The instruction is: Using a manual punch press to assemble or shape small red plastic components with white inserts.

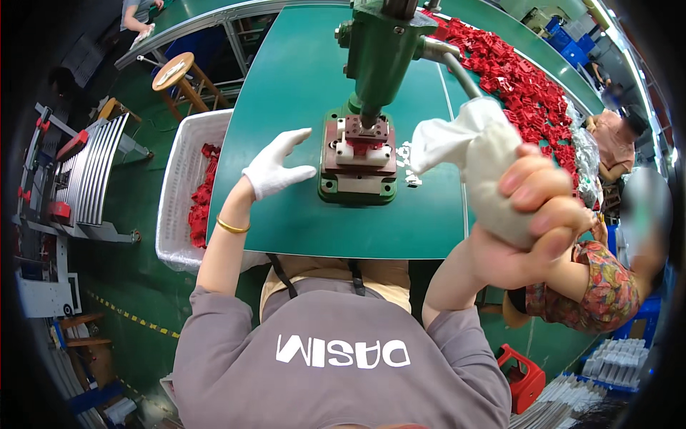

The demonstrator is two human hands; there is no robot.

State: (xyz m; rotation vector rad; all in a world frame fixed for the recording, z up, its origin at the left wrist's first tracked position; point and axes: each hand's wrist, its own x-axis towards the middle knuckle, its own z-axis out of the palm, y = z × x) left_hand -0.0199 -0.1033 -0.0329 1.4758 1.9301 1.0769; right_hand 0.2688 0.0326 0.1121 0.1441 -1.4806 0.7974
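Left hand [273,170], white-gloved: fingers spread, empty, just left of green press [382,61] on table [300,232]. Right hand [549,220], bare: fingers curl round cloth-wrapped lever [487,168]. Red parts [518,82] heaped far right.

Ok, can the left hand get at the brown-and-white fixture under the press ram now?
Probably yes, from the left side: the left hand is open and looks empty, and nothing shows between it and the fixture. From above, the press ram is in the way.

Grey shirt [343,393] with white letters [332,350] at six o'clock, gold bangle [231,228] at nine, white glove [266,176] on the left hand [275,168] at ten
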